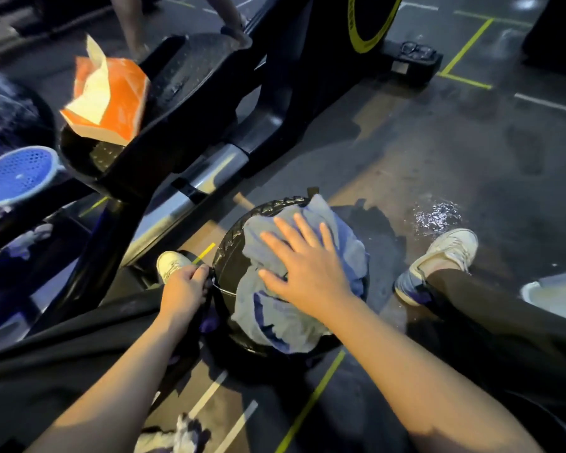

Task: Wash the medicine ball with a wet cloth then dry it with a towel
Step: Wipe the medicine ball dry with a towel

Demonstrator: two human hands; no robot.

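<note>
2 hands on the medicine ball [232, 266]: right hand [307, 266] spread flat over the cloth [307, 308], left hand [185, 289] pinching its side.

head cam | looks steeply down, forward | close over medicine ball [232, 273] | single view

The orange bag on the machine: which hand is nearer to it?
Left. The left hand grips the ball's left edge, below the orange bag. The right hand lies flat on the cloth, farther right.

Black ball [232, 266], grey-blue cloth [275, 308] (orange bag [111, 103]).
</note>
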